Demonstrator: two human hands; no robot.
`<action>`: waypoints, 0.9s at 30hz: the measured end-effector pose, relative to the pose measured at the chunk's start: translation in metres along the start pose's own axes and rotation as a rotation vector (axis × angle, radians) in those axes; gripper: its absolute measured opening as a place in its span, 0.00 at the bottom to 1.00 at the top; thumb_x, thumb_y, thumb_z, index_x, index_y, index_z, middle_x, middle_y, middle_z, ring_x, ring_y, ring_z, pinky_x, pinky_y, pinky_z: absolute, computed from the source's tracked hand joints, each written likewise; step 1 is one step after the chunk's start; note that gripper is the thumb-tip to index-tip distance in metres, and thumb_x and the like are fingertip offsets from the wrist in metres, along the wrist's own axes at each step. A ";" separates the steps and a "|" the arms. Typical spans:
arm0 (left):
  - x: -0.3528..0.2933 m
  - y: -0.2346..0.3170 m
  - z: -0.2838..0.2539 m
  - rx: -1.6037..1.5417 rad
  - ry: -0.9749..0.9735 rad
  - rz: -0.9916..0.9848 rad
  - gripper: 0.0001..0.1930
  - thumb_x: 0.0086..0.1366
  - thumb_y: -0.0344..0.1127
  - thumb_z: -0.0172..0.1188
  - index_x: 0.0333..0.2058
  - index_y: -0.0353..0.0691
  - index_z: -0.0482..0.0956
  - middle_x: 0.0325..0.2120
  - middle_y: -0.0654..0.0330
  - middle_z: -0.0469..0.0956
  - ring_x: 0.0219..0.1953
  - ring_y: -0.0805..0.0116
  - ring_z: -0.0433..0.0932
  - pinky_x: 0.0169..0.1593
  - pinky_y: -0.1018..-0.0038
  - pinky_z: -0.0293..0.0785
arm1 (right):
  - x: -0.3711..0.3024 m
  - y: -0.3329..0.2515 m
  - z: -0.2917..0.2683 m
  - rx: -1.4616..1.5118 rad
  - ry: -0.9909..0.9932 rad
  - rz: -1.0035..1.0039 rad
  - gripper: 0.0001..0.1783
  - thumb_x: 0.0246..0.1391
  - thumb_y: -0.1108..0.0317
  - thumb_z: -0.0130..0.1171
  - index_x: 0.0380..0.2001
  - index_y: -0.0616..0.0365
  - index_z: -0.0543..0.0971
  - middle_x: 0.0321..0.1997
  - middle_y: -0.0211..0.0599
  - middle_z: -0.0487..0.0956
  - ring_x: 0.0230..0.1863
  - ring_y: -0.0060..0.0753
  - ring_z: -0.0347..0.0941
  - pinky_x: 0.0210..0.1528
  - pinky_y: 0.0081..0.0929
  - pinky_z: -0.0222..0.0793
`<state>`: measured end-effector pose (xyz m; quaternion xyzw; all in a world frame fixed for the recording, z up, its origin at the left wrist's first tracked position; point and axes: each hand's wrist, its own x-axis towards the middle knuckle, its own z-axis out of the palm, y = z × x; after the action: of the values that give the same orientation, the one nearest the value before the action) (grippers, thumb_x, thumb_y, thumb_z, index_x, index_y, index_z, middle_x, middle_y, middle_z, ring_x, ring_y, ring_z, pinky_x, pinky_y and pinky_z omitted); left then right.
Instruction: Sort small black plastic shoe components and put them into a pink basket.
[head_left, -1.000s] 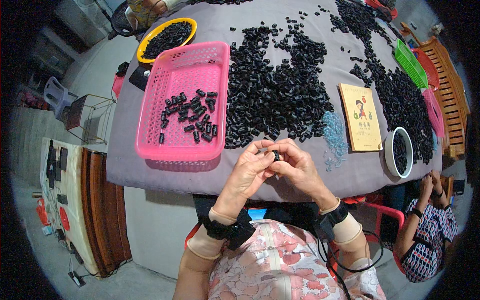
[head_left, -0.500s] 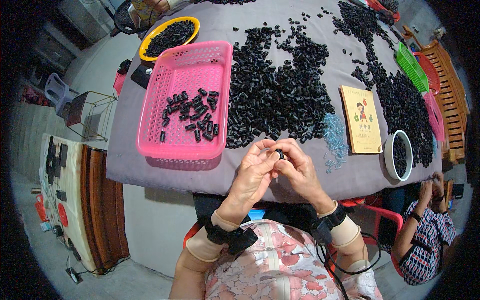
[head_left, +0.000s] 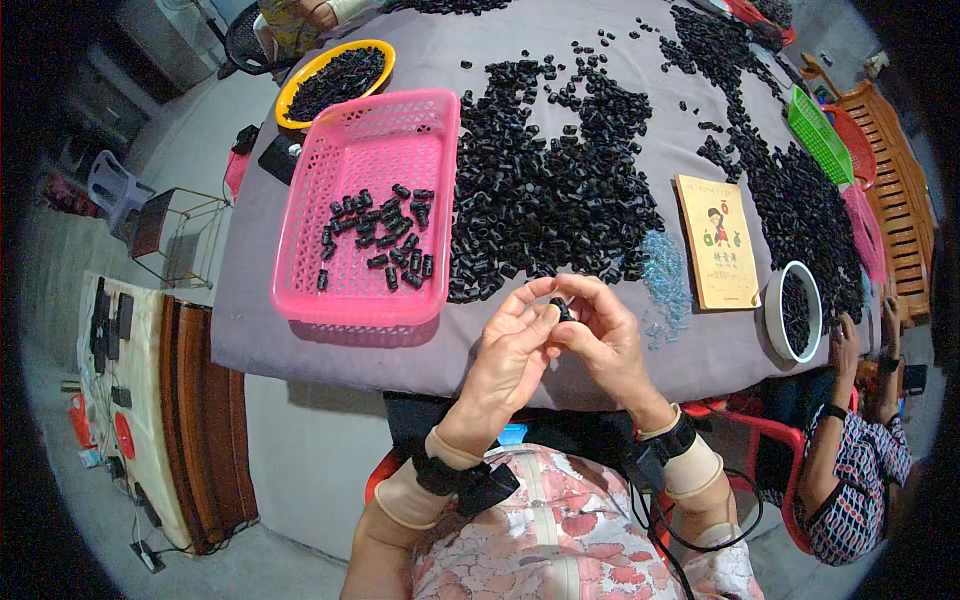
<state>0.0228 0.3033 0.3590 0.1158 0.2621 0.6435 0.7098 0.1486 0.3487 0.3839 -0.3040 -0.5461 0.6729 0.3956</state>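
Both my hands meet over the table's near edge around a small black plastic part. My left hand pinches it from the left between thumb and fingers. From the other side my right hand closes on the same part, thumb and forefinger at it. Just beyond my fingertips lies a wide heap of black cylindrical plastic pieces. To the left stands a pink perforated basket with a small group of similar black pieces inside. Small clear bluish pieces are scattered right of my hands.
A yellow booklet and a white bowl of black parts are on the right. A yellow bowl stands far left. Along the right edge are a green basket and another person's hand by a second heap.
My hands stay together on the black part, with slight finger movement. The other person's hands have come apart, one reaching to the table's edge. The view has shifted slightly.
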 end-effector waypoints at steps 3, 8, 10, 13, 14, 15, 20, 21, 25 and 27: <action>-0.001 -0.001 -0.001 0.008 0.006 0.018 0.18 0.63 0.30 0.55 0.52 0.42 0.65 0.34 0.64 0.75 0.32 0.80 0.72 0.31 0.84 0.64 | 0.002 0.006 -0.008 -0.177 -0.047 -0.101 0.18 0.47 0.75 0.58 0.45 0.61 0.75 0.39 0.31 0.70 0.34 0.17 0.66 0.33 0.15 0.65; -0.004 -0.001 0.005 -0.012 0.053 0.053 0.14 0.63 0.30 0.55 0.48 0.42 0.69 0.34 0.63 0.76 0.32 0.79 0.73 0.30 0.84 0.65 | -0.001 0.003 -0.003 -0.123 -0.011 -0.029 0.16 0.47 0.75 0.59 0.42 0.63 0.74 0.39 0.31 0.70 0.33 0.17 0.66 0.32 0.15 0.64; -0.005 -0.001 0.003 -0.010 0.084 0.055 0.13 0.63 0.30 0.55 0.47 0.41 0.70 0.33 0.63 0.76 0.31 0.79 0.73 0.29 0.84 0.65 | -0.002 0.007 -0.002 -0.028 0.043 0.023 0.16 0.47 0.75 0.60 0.41 0.63 0.74 0.38 0.31 0.70 0.33 0.17 0.66 0.32 0.15 0.64; -0.004 -0.003 -0.003 -0.019 0.041 0.028 0.12 0.62 0.31 0.55 0.45 0.43 0.70 0.32 0.62 0.77 0.31 0.78 0.73 0.29 0.84 0.65 | -0.001 0.011 -0.004 -0.152 0.055 -0.112 0.13 0.46 0.76 0.61 0.37 0.64 0.74 0.37 0.31 0.70 0.32 0.16 0.66 0.31 0.14 0.64; -0.004 -0.003 -0.002 -0.018 0.041 0.026 0.11 0.62 0.31 0.56 0.44 0.43 0.70 0.32 0.62 0.77 0.30 0.78 0.74 0.29 0.84 0.65 | 0.002 0.008 -0.005 -0.186 0.032 -0.125 0.12 0.45 0.76 0.61 0.36 0.63 0.74 0.37 0.31 0.70 0.31 0.17 0.66 0.31 0.14 0.64; -0.004 -0.003 -0.002 -0.018 0.039 0.022 0.10 0.62 0.31 0.56 0.43 0.44 0.71 0.31 0.62 0.77 0.30 0.78 0.74 0.29 0.83 0.65 | 0.003 0.006 -0.005 -0.220 0.011 -0.139 0.12 0.45 0.75 0.62 0.34 0.63 0.74 0.36 0.31 0.70 0.31 0.17 0.66 0.30 0.14 0.64; -0.005 0.000 -0.002 0.028 0.038 0.002 0.08 0.62 0.31 0.56 0.40 0.43 0.70 0.29 0.63 0.76 0.28 0.78 0.73 0.27 0.83 0.66 | 0.002 0.003 -0.013 -0.188 -0.041 -0.059 0.12 0.43 0.74 0.63 0.33 0.62 0.74 0.34 0.30 0.71 0.29 0.17 0.65 0.29 0.15 0.63; -0.007 0.002 -0.001 0.076 0.061 -0.021 0.08 0.62 0.31 0.56 0.39 0.41 0.70 0.27 0.64 0.75 0.26 0.78 0.73 0.26 0.83 0.65 | 0.003 0.003 -0.015 -0.256 -0.077 -0.089 0.13 0.43 0.73 0.64 0.33 0.62 0.74 0.34 0.30 0.71 0.28 0.17 0.65 0.29 0.15 0.63; -0.008 0.007 0.001 0.095 0.073 -0.017 0.08 0.61 0.31 0.57 0.39 0.41 0.70 0.27 0.64 0.75 0.26 0.78 0.73 0.26 0.82 0.65 | 0.007 -0.004 -0.013 -0.378 -0.135 -0.204 0.13 0.42 0.72 0.65 0.32 0.61 0.75 0.32 0.28 0.72 0.28 0.16 0.65 0.29 0.14 0.62; -0.008 0.007 0.002 0.072 0.065 -0.011 0.08 0.61 0.31 0.57 0.38 0.42 0.70 0.27 0.64 0.76 0.27 0.78 0.73 0.26 0.83 0.65 | 0.006 -0.003 -0.010 -0.200 -0.069 -0.020 0.14 0.42 0.70 0.67 0.32 0.60 0.74 0.32 0.27 0.71 0.28 0.15 0.64 0.29 0.13 0.62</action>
<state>0.0173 0.2973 0.3659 0.1187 0.3086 0.6332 0.6998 0.1549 0.3588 0.3851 -0.3132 -0.6267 0.6213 0.3508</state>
